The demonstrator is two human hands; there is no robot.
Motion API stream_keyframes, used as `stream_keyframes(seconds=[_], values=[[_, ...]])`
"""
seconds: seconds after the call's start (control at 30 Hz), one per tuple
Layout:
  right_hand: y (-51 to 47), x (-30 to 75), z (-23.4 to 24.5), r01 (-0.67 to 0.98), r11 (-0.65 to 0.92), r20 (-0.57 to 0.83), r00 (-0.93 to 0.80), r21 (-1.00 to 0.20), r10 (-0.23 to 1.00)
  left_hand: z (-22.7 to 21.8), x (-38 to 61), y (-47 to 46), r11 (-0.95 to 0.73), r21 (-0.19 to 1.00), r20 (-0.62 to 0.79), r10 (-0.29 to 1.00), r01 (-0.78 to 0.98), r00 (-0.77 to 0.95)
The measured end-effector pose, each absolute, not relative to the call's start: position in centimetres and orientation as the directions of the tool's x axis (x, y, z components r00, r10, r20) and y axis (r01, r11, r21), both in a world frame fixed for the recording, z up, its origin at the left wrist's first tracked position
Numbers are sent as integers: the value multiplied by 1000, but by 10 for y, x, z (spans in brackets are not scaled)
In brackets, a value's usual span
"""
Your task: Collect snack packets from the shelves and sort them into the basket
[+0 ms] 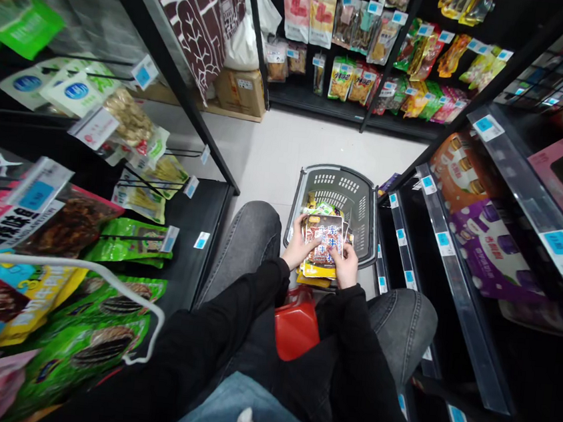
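Both hands occupied. Left hand (302, 245) grips the left side of a snack packet (324, 237); right hand (345, 266) holds its lower right side, thumb across the front. Packet position: face up, over the near end of a grey shopping basket (338, 175) with slotted walls, between the person's knees. Front print: large blue characters, 素牛 legible, next one partly covered by the right thumb; 小 in white at left; remainder too small. More packets (322, 208) show beyond it, in the basket.

Far shelf: green-and-yellow rice-crust packet (342, 80), reads 小米锅巴. Left rack: fish snack bag (53, 224), black characters ending 味鱼. Shelf price tag (39, 193): blue field, figures blurred. Right shelf: purple carton (497, 244), jars pictured, lettering unclear.
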State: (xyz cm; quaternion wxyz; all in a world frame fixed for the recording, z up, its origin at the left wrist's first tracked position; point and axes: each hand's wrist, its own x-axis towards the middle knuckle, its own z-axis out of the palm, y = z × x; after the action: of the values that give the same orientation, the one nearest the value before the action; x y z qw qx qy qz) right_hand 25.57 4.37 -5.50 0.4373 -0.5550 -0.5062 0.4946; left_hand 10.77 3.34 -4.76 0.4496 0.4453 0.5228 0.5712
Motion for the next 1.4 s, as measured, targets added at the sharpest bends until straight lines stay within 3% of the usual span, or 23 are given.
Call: stream_keyframes(seconds=[0.17, 0.43, 0.63, 0.83, 1.07, 1.4], values=[[42, 253, -47, -25, -146, -147, 74, -989, 986, -42, 112, 31, 4, 1000, -5, 980, -2, -201], [41, 244, -45, -154, -135, -147, 71, -979, 987, -43, 111, 31, -85, 996, 85, 986, 3, -141], [40, 247, -48, -115, -125, -133, 65, -986, 989, -47, 110, 33, 119, 989, -125, 991, -93, -55], [39, 250, -49, -154, -137, -147, 54, -978, 988, -36, 109, 30, 215, 971, -209, 976, -103, 66], [44, 268, -42, 12, -186, -185, -218, -982, 958, -31, 107, 30, 231, 973, -231, 973, 25, -7], [47, 267, -34, 139, -89, -111, -164, -986, 980, -30, 112, 29, 162, 982, -161, 987, 101, -9]])
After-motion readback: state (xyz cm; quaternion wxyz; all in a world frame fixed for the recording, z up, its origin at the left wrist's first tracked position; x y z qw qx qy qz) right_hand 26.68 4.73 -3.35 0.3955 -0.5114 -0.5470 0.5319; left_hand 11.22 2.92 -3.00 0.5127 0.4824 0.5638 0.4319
